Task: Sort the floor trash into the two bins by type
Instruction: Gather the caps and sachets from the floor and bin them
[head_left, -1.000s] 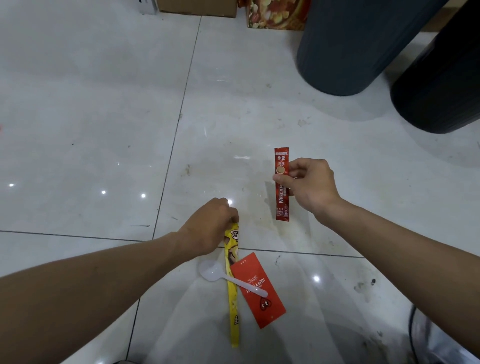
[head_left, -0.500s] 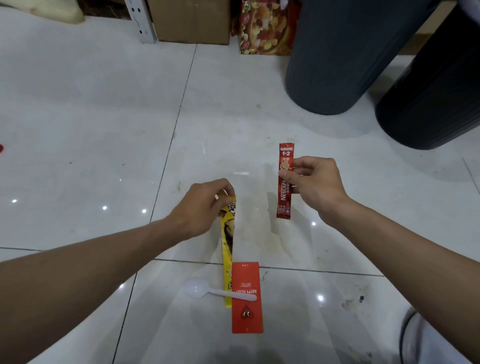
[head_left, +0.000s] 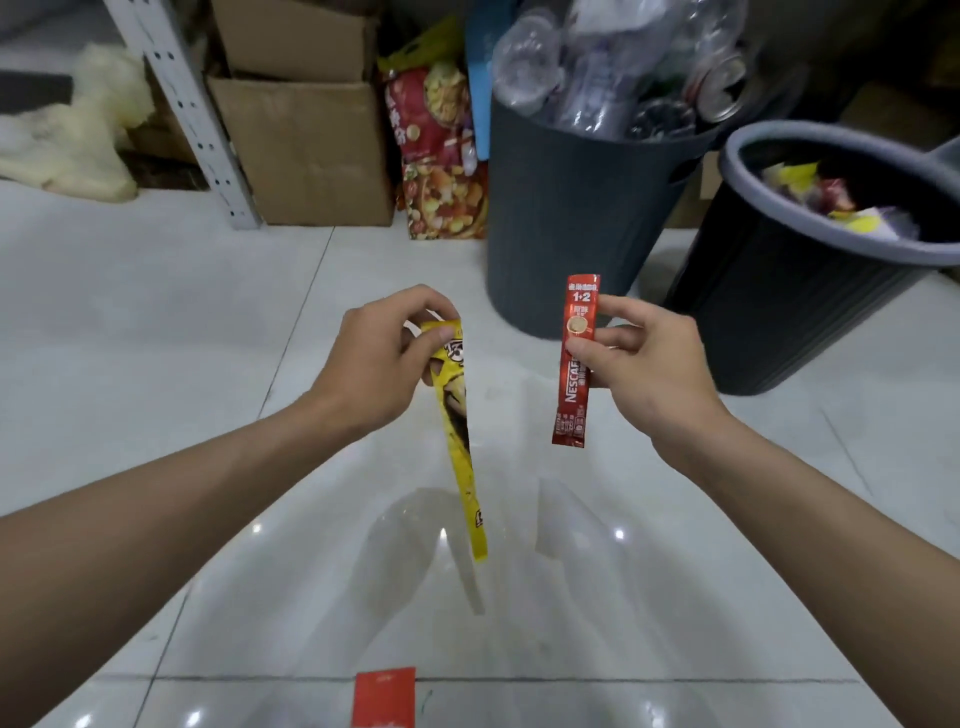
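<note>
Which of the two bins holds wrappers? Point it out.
The right bin: yellow and red wrappers lie inside it. The left bin is heaped instead with clear bottles and a can.

Yellow wrapper, red sachet

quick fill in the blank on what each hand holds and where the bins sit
The left hand pinches the top of a long ____ wrapper.
The right hand holds a ____ coffee stick.
The grey bin heaped with clear plastic bottles stands to the ____ of the black bin.
Missing words: yellow; red; left.
</note>
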